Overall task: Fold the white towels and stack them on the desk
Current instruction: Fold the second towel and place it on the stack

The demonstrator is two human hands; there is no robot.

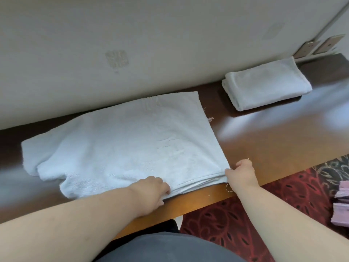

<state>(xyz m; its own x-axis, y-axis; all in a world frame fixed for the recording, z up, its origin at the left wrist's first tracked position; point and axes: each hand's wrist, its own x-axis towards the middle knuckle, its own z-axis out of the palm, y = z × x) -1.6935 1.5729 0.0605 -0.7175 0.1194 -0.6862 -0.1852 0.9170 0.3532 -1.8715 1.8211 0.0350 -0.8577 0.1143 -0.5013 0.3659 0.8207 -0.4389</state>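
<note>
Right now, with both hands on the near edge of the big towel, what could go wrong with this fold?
1. The large towel is bunched at its left end, so folding now may trap wrinkles and give an uneven shape.
2. The right hand pinches only the near right corner while the left hand grips the near edge; the layers there could slip apart.
3. A loose thread hangs at that corner and might snag.

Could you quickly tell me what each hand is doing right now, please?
Left hand: grips the near edge of the large towel.
Right hand: pinches the towel's near right corner.
</note>
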